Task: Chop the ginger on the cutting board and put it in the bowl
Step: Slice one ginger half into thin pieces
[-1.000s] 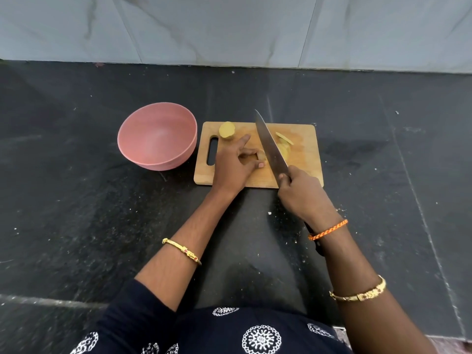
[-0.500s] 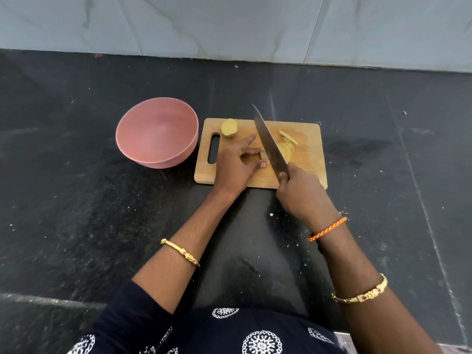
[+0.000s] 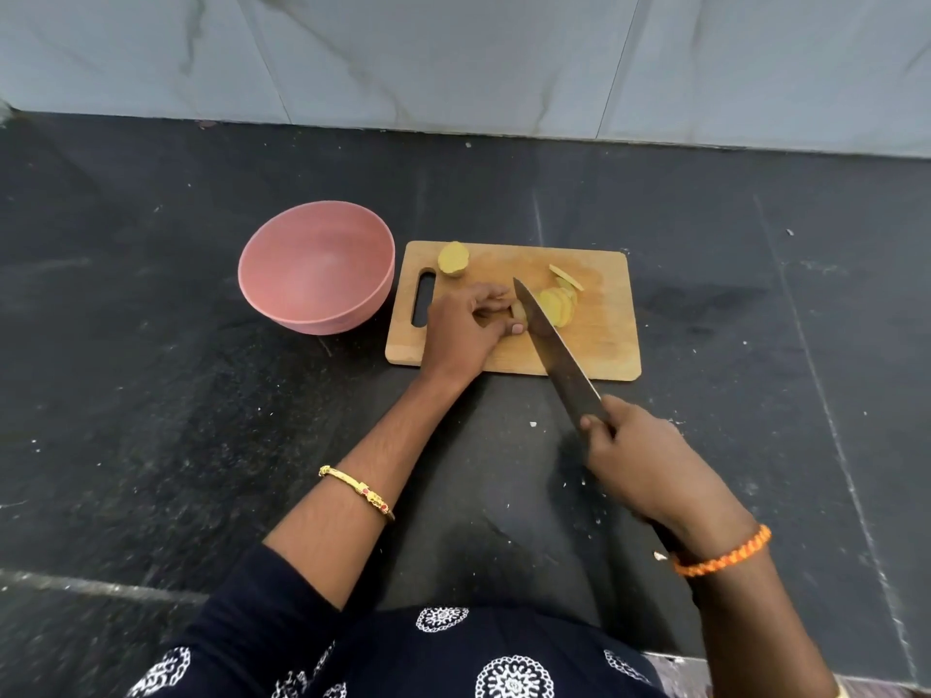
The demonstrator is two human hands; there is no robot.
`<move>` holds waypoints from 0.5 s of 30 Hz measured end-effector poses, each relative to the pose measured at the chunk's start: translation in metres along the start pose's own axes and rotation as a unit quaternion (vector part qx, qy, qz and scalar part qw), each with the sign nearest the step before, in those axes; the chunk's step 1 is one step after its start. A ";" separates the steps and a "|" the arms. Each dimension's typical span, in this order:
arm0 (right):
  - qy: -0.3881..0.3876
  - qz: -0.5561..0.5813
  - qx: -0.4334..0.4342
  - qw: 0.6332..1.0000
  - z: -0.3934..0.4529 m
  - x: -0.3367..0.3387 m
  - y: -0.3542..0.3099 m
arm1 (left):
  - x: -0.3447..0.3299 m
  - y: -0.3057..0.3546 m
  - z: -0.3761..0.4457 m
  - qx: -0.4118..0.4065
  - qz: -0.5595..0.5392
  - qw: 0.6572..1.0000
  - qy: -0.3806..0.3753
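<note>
The ginger (image 3: 519, 313) I'm cutting sits near the middle of the board (image 3: 604, 340), pinned between my left fingertips, only a small stub of it showing. My left hand (image 3: 463, 335) has a narrow grip on that stub, fingers curled down over it with the thumb tip low beside it. The knife (image 3: 554, 350) lies just to the right of the stub, its tip pointing away from me and slightly left, the blade running back diagonally over the board's near edge. I cannot tell whether the edge touches the wood. My right hand (image 3: 650, 460) has a full grip wrapped around the handle, off the board and above the counter (image 3: 151, 395), with the forefinger up against the base of the blade.

Right of the blade lies a fanned pile of slices (image 3: 559, 304), overlapping, with a couple of thinner ones leaning at the far end. A separate chunk (image 3: 453, 258) rests at the board's far left corner, above the handle slot (image 3: 424, 299).

The bowl (image 3: 282, 299) stands on the counter just left of the board, close but not touching. I wear a gold bangle (image 3: 357, 491) on the left wrist and an orange thread (image 3: 725, 551) on the right. A pale marbled wall (image 3: 453, 57) runs along the back of the dark counter.
</note>
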State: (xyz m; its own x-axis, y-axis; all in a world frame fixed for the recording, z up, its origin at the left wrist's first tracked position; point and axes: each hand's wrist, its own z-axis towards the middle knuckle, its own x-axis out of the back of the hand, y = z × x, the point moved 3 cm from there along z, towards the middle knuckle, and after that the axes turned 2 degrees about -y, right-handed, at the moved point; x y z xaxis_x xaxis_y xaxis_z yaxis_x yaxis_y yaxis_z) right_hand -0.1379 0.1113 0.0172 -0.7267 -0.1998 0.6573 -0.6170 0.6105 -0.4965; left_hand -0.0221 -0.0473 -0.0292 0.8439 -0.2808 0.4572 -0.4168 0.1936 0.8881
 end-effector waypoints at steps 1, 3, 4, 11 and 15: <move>-0.007 0.007 0.002 1.000 -0.008 0.004 0.002 | 0.000 0.000 0.000 0.001 0.003 1.000 0.000; 0.002 0.017 0.010 1.000 -0.015 0.010 0.002 | 0.000 -0.002 -0.001 0.004 0.007 1.000 0.005; 0.017 0.020 0.015 1.000 -0.014 0.012 0.000 | 0.000 -0.002 -0.001 0.006 0.006 1.000 0.009; 0.056 0.009 0.030 0.998 0.023 0.006 -0.019 | 0.000 -0.003 -0.002 0.007 -0.004 1.000 0.015; 0.040 -0.003 0.019 0.999 0.030 0.005 -0.022 | 0.001 -0.002 -0.002 0.007 -0.006 1.000 0.013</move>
State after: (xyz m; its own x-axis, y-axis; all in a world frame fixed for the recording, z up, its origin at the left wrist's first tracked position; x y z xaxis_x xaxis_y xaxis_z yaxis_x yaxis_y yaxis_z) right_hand -0.1366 0.0742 0.0143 -0.6976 -0.1397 0.7028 -0.6332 0.5793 -0.5134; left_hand -0.0200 -0.0459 -0.0306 0.8568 -0.2589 0.4460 -0.4118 0.1772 0.8939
